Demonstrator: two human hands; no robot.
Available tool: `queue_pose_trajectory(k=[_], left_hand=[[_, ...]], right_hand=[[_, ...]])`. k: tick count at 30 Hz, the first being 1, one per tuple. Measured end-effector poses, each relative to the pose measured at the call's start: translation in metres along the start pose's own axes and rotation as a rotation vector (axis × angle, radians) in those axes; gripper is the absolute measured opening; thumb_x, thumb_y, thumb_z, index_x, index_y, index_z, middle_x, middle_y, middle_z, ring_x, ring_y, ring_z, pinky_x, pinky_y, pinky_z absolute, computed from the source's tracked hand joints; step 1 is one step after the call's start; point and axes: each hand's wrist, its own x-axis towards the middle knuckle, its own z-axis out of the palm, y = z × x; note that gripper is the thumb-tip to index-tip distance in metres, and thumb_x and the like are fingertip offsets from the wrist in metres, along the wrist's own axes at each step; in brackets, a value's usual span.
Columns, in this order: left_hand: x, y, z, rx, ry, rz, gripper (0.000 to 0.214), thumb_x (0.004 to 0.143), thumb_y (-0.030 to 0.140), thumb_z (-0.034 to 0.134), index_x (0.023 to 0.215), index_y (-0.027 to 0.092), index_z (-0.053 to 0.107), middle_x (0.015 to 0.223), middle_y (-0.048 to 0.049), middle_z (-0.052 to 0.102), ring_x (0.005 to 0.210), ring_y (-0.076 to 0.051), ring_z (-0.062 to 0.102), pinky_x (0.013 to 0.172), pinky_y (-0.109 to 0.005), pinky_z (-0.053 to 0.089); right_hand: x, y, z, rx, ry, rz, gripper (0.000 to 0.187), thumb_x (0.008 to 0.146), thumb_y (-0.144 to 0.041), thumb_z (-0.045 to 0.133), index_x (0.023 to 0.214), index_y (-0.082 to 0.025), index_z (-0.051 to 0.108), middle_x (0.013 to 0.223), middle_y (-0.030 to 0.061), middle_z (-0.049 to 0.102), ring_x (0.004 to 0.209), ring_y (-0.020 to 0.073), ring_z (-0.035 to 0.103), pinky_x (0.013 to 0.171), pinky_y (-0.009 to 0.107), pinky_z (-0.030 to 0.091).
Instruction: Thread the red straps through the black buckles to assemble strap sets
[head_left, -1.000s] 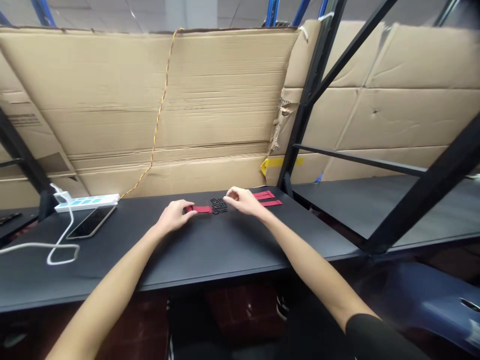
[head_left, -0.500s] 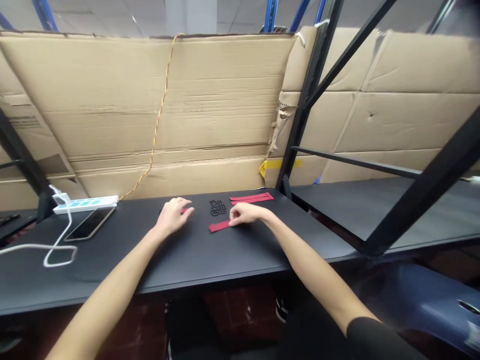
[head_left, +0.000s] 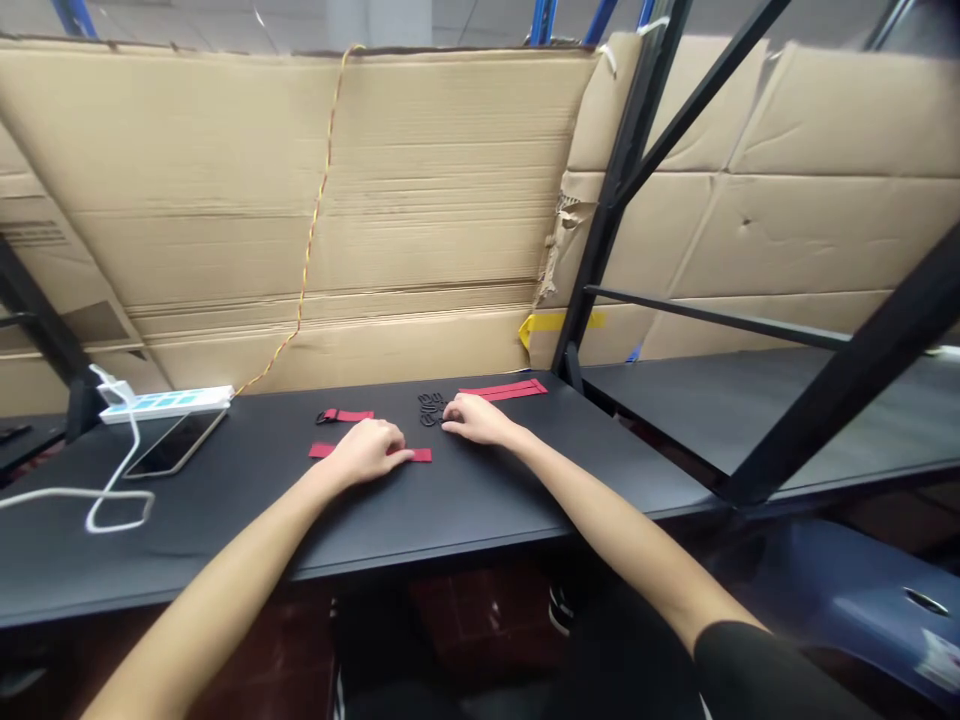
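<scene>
My left hand (head_left: 369,449) lies palm down on a flat red strap (head_left: 420,455) on the black table (head_left: 450,500), fingers stretched over its middle. My right hand (head_left: 472,417) reaches to a small pile of black buckles (head_left: 430,408), its fingertips touching them; whether it grips one is hidden. A red strap with a black buckle on its end (head_left: 343,416) lies further back on the left. More red straps (head_left: 504,390) lie stacked at the back right.
A phone (head_left: 174,443) and a white power strip (head_left: 166,403) with a white cable (head_left: 97,500) lie at the left. Cardboard sheets (head_left: 375,210) wall the back. A black frame post (head_left: 600,250) stands at the table's right end, beside a second table (head_left: 750,410).
My left hand let go of the buckled strap at the back left and came down on a loose red strap. My right hand left that strap and moved back to the buckle pile.
</scene>
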Motion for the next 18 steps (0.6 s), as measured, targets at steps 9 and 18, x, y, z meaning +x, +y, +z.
queue_pose_trajectory(k=[9, 18], left_hand=[[0.000, 0.002, 0.007, -0.179, -0.021, 0.007, 0.038, 0.088, 0.046, 0.052, 0.115, 0.022, 0.065, 0.115, -0.0086, 0.064, 0.104, -0.024, 0.059, 0.089, -0.032, 0.043], [0.004, 0.000, 0.015, -0.361, -0.033, -0.172, 0.020, 0.076, 0.032, 0.063, 0.091, 0.018, 0.060, 0.089, -0.0033, 0.063, 0.079, -0.018, 0.057, 0.071, -0.029, 0.045]], right_hand=[[-0.002, -0.002, -0.005, 0.133, -0.080, 0.016, 0.020, 0.083, -0.030, 0.061, 0.093, -0.015, 0.071, 0.080, 0.0064, 0.068, 0.073, 0.0170, 0.059, 0.069, 0.027, 0.042], [-0.002, -0.010, -0.007, 0.360, -0.196, 0.137, 0.017, 0.070, -0.028, 0.071, 0.079, -0.015, 0.065, 0.075, 0.0026, 0.066, 0.065, 0.0136, 0.058, 0.059, 0.023, 0.041]])
